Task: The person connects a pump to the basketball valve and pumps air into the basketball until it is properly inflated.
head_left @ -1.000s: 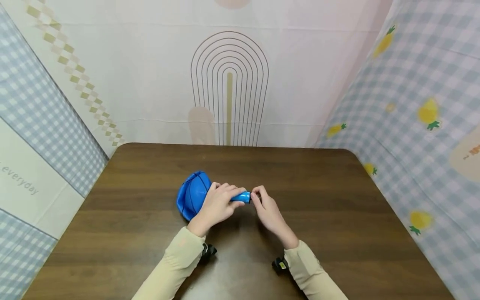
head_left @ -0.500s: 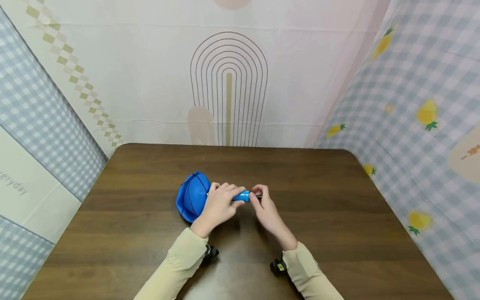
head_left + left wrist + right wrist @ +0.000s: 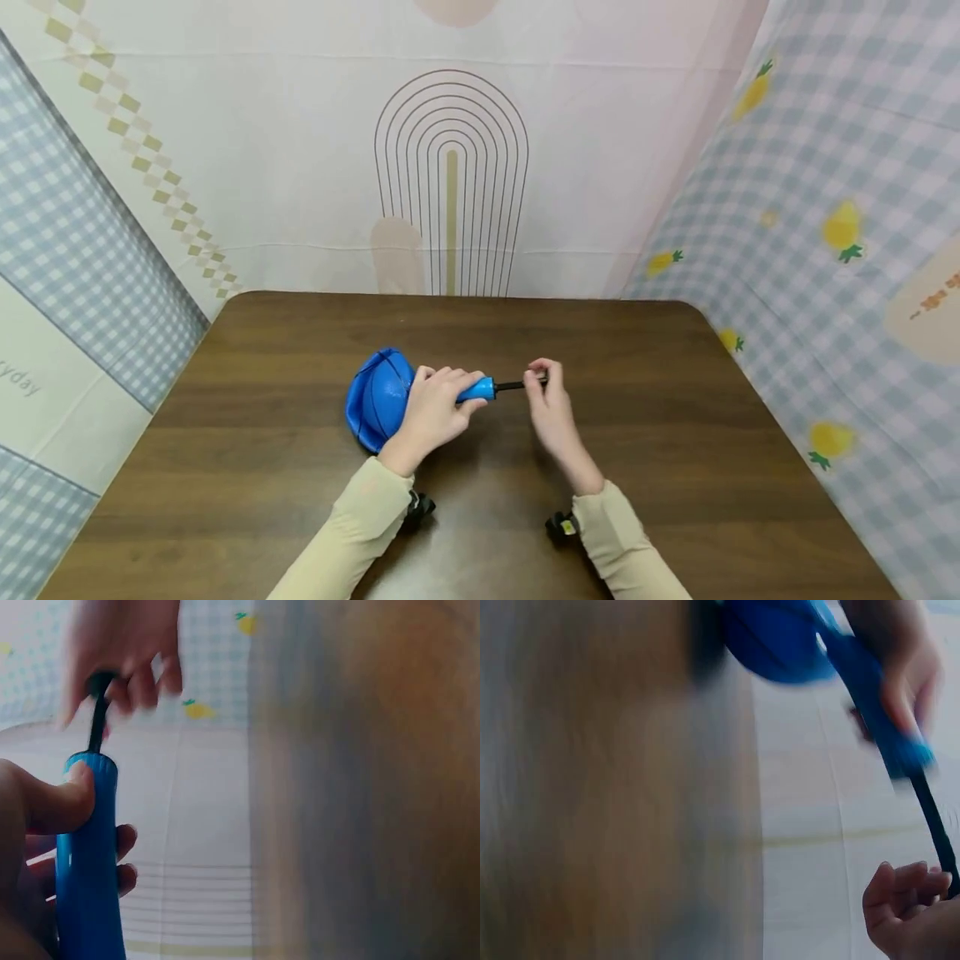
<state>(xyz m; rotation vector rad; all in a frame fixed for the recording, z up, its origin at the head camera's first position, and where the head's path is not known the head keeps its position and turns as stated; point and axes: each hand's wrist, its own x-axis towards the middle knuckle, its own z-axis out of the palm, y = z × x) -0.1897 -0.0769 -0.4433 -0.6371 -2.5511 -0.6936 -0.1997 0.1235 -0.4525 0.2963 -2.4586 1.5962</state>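
A blue hand pump (image 3: 480,389) lies across my left hand (image 3: 431,412), whose fingers and thumb grip its barrel. In the left wrist view the thumb presses along the barrel (image 3: 88,885) near its top. From that end a black rod (image 3: 512,386) stands well out, and my right hand (image 3: 555,421) holds its far end. Fingers of the right hand (image 3: 915,911) curl at the rod's end in the right wrist view. A dented, half-flat blue ball (image 3: 381,404) with black lines sits at the pump's other end, partly hidden behind the left hand.
The brown wooden table (image 3: 675,467) spreads beneath both hands. A white patterned cloth (image 3: 300,167) hangs behind it, and a checked cloth (image 3: 795,292) with yellow fruit prints hangs on the right. Black wrist cameras (image 3: 561,527) sit below the cuffs.
My right hand has moved right, away from the barrel, drawing the black rod out to a longer length. The left hand keeps its grip beside the ball.
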